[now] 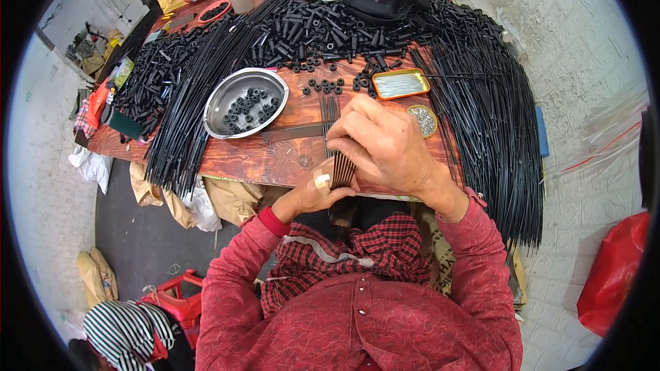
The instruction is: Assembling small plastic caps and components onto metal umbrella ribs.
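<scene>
The left hand (311,192) is closed around a bundle of thin dark rods (343,172), at the near edge of the wooden table (251,165). The right hand (381,141) bends over it, thumb and fingertips drawn close together by the rods; I can't tell whether it grips any. Leftward sits a metal bowl (221,102) of small black parts (251,106); rightward, a round dish (423,120) and an orange-rimmed tray (400,71). Beyond, black tubes (302,27) lie heaped.
</scene>
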The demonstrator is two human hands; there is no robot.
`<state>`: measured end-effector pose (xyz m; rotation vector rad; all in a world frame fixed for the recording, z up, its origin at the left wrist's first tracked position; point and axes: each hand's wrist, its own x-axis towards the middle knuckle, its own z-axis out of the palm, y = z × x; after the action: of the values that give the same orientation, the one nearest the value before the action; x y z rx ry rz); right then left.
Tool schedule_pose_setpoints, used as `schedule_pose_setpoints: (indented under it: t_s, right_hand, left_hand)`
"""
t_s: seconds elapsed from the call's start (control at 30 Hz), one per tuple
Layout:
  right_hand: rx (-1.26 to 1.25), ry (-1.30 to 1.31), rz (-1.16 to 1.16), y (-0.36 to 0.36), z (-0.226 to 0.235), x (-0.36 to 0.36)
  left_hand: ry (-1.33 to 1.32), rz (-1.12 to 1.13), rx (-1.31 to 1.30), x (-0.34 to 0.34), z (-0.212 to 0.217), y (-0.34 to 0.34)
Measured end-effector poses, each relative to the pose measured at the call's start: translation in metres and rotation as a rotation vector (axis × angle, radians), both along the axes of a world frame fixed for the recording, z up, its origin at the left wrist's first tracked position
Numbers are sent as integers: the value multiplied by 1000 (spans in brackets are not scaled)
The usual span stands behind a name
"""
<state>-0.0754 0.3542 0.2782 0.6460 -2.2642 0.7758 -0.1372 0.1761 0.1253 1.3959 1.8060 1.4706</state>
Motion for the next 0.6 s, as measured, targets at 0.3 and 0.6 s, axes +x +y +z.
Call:
schedule_pose_setpoints:
  t_s: [0.3,0.6]
  right_hand:
    - [-2,-91,118,4,12,3]
    - [-132,-183,7,40,-10,14]
  left_hand:
    - [166,-51,-109,-10,-19,-6]
    - [223,-91,-21,-17,-23,-1]
